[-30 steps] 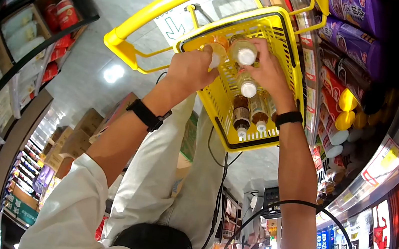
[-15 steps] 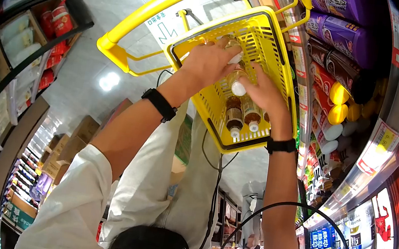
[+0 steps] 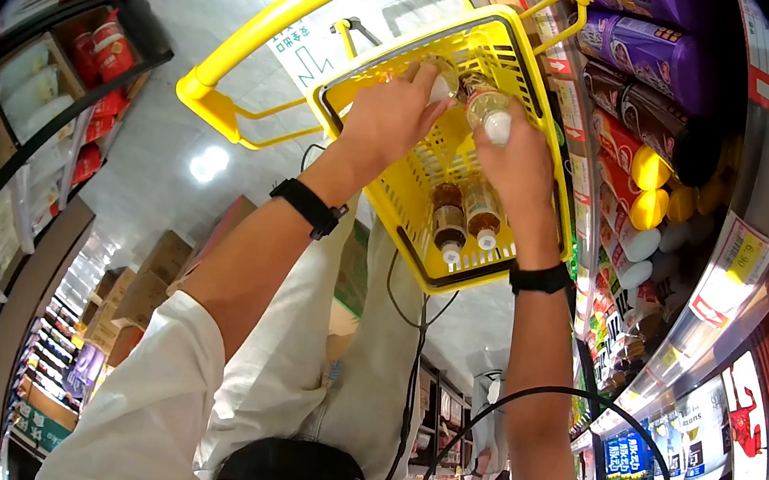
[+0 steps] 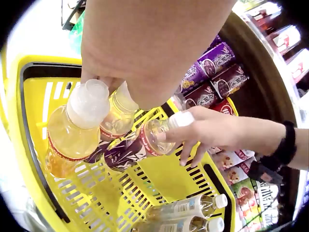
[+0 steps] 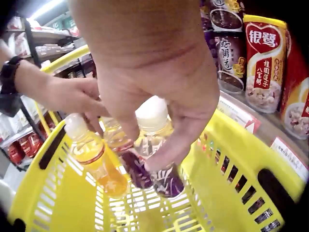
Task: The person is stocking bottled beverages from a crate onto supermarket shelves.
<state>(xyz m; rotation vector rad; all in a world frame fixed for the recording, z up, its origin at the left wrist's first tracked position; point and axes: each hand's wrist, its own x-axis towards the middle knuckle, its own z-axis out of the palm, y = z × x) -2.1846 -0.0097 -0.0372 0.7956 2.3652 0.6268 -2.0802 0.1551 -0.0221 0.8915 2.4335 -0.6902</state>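
Inside the yellow shopping basket, my right hand grips a purple-labelled drink bottle near its white cap, fingers and thumb round the neck. My left hand holds another purple-labelled bottle by its top, close beside the first. An orange drink bottle stands in the corner next to them, its white cap uppermost. Two bottles lie on the basket floor nearer my body, a dark one and a paler one. My palm partly hides the left-hand bottle.
The basket's long yellow handle arcs up at the left. Close along its right side runs a shelf with purple cans and yellow-lidded cans. Black cables hang past my right arm. Another shelf stands at far left.
My left hand left the orange bottle and took hold of a neighbouring one. My right hand shifted to another bottle and brought it away from the lying bottles, beside the other standing ones.
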